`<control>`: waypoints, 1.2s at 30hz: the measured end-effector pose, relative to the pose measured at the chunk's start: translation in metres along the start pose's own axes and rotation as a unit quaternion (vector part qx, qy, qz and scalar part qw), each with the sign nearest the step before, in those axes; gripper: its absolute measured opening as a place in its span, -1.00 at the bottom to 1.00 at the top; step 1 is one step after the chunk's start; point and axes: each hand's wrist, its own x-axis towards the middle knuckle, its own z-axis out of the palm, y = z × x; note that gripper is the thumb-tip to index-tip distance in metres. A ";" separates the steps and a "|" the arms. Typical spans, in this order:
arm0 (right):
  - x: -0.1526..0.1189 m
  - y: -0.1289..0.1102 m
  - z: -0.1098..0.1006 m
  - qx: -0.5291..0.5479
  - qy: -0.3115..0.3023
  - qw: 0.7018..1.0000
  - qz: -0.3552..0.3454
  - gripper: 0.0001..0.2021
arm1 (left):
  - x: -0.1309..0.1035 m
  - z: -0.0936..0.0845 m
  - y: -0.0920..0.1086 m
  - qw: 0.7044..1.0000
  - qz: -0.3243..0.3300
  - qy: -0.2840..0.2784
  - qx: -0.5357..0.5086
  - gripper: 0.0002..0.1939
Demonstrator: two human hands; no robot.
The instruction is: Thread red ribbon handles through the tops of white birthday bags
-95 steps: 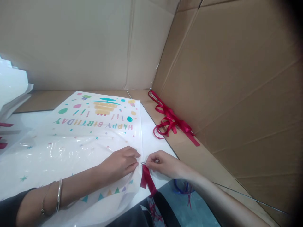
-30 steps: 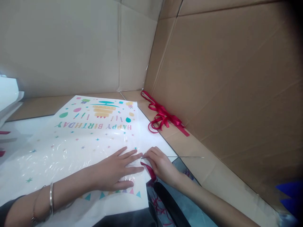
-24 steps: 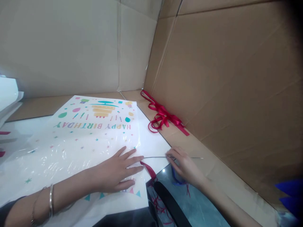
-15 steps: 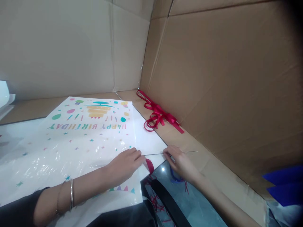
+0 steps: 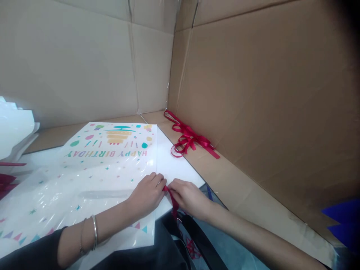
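My left hand (image 5: 147, 193) rests over the right edge of a clear plastic bag (image 5: 104, 174) printed with "HAPPY BIRTHDAY", a cake and stars, upside down from here. Its fingers are closed on a red ribbon (image 5: 174, 205). Close beside it, my right hand (image 5: 189, 197) pinches the same ribbon. A short bit of ribbon shows between the fingertips, and a loose end hangs down past the table edge. The fingertips hide how the ribbon is folded or knotted there. Beneath the bag lies a white tabletop (image 5: 181, 170).
Looped red ribbons (image 5: 191, 138) lie on the cardboard ledge at the back right. Cardboard walls (image 5: 253, 86) rise behind and to the right. Stacked white sheets (image 5: 15, 127) and more red ribbon (image 5: 7, 182) are at the left. A black strap (image 5: 204, 240) hangs below the edge.
My right hand has moved left to my left hand and now grips the ribbon. The thin cord stretched between the hands no longer shows. The view has shifted slightly.
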 end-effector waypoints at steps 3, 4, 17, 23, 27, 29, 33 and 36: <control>-0.015 0.010 -0.011 -0.009 -0.018 1.000 0.021 -0.86 | -0.010 0.005 -0.003 1.000 -0.020 0.015 -0.008 -0.68; -0.025 0.016 -0.015 -0.013 -0.032 0.998 0.044 -0.88 | -0.013 0.007 -0.003 0.999 -0.030 0.014 -0.006 -0.65; -0.032 -0.003 0.007 0.049 0.015 0.998 0.048 -0.88 | -0.011 -0.005 0.011 0.987 -0.045 -0.135 -0.074 -0.35; -0.064 0.004 0.006 0.111 0.018 0.984 0.141 -0.80 | -0.039 -0.019 -0.019 0.983 -0.040 -0.166 -0.067 -0.17; -0.041 -0.015 0.022 0.137 0.057 0.985 0.090 -0.82 | -0.034 -0.014 -0.008 0.982 -0.044 -0.173 -0.063 -0.15; -0.031 -0.023 0.027 0.153 0.078 0.982 0.083 -0.83 | -0.026 -0.012 0.002 0.982 -0.045 -0.173 -0.063 -0.14; -0.035 -0.023 0.035 0.237 0.112 0.952 0.156 -0.85 | -0.022 -0.018 0.006 0.978 -0.017 -0.187 -0.086 -0.17; -0.048 -0.020 0.047 0.393 0.119 0.884 0.222 -0.78 | -0.036 -0.028 -0.008 0.975 -0.010 -0.202 -0.091 -0.22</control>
